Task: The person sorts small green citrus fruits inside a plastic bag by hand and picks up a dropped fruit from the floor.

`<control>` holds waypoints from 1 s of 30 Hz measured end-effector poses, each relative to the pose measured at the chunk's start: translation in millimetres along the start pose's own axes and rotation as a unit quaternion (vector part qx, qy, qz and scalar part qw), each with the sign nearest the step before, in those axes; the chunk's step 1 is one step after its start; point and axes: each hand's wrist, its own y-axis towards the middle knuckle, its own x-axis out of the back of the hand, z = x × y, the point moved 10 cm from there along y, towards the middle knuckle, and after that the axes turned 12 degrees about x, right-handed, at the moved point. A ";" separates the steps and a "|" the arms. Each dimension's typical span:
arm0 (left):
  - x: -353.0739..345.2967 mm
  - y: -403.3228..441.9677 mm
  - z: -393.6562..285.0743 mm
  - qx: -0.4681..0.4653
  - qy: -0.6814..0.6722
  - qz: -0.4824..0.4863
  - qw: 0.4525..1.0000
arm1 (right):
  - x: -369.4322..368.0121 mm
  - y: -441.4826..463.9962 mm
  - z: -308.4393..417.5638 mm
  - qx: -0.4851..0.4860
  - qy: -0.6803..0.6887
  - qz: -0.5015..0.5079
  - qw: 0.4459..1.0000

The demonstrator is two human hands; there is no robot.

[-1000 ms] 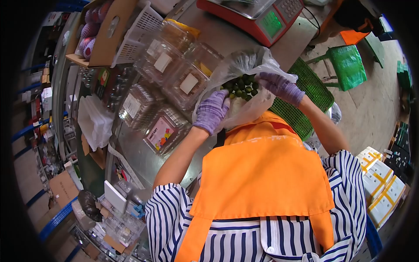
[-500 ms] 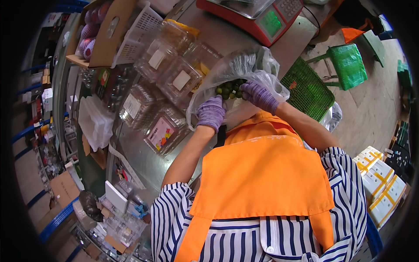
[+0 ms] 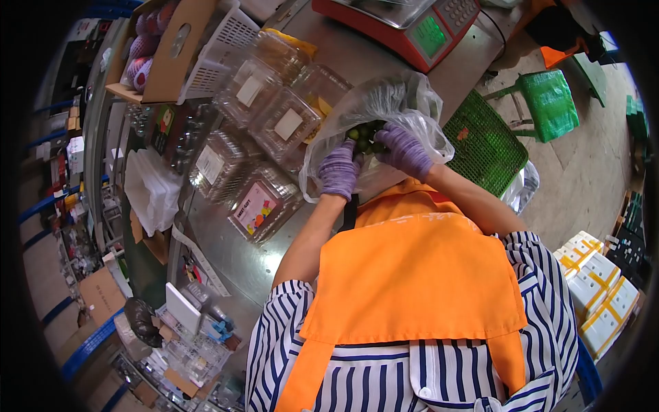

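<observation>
A clear plastic bag (image 3: 401, 89) lies with its mouth spread on the metal table, holding several small round green fruits (image 3: 366, 135) that look like limes. My left hand (image 3: 338, 170), in a purple knit glove, reaches in from the left side, its fingers curled against the fruits. From the right, my right hand (image 3: 405, 151) in a matching glove bends its fingers over the same fruits. Both sets of fingertips are partly hidden among the fruits, so how many each hand holds cannot be seen.
Clear clamshell boxes (image 3: 281, 123) stack left of the bag. A red scale (image 3: 412, 41) with a lit green display stands beyond it. To the right are a green mesh basket (image 3: 484, 141) and a green-covered stool (image 3: 547, 103). A carton of net-wrapped fruit (image 3: 165, 51) sits far left.
My left hand has moved slightly up and right, deeper into the bag, against the fruits. My right hand has shifted a little left, and the fruits are more covered.
</observation>
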 end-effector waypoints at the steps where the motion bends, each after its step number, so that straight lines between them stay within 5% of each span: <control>1: -2.1 0.5 7.0 0.012 -0.106 0.026 0.994 | 6.6 -4.6 -3.6 -0.009 0.064 -0.002 0.998; 3: -8.6 1.5 19.6 0.032 -0.311 0.078 0.947 | 35.1 -4.5 6.0 -0.021 0.146 -0.009 0.989; 4: -5.6 -5.9 11.9 0.084 -0.480 0.152 0.860 | 54.6 -3.1 13.4 -0.023 0.164 -0.014 0.986; 9: 10.3 -22.6 -1.2 0.133 -0.561 0.247 0.779 | 48.8 -17.3 8.8 -0.169 0.451 0.002 0.877; 11: 6.4 -23.7 -2.0 0.119 -0.594 0.260 0.752 | 39.1 -19.9 6.7 -0.157 0.477 0.008 0.865; 16: -12.3 -32.3 -4.1 0.130 -0.731 0.367 0.561 | 29.5 -26.7 8.2 -0.187 0.571 -0.008 0.799; 17: -8.2 -35.4 -11.7 0.128 -0.750 0.393 0.516 | 27.8 -27.8 6.9 -0.193 0.575 -0.011 0.795; 20: -4.6 -38.2 -21.5 0.185 -0.754 0.370 0.510 | 27.2 -26.8 9.6 -0.179 0.549 -0.006 0.816; 24: -18.0 -34.1 -20.6 0.218 -0.833 0.341 0.377 | 57.1 -15.0 21.2 -0.168 0.461 -0.022 0.871; 26: -26.8 -33.1 -11.8 0.285 -0.834 0.306 0.359 | 69.5 -13.8 -3.6 -0.154 0.404 -0.077 0.899; 27: -27.4 -31.4 -9.3 0.261 -0.835 0.321 0.363 | 55.2 -22.7 -20.8 -0.197 0.483 -0.090 0.849; 29: -33.5 -27.8 9.7 0.213 -0.834 0.349 0.371 | 46.3 -38.4 -49.8 -0.246 0.427 -0.072 0.867; 30: -36.4 -24.7 26.6 0.251 -0.796 0.310 0.456 | 41.9 -39.4 -55.1 -0.226 0.414 -0.078 0.878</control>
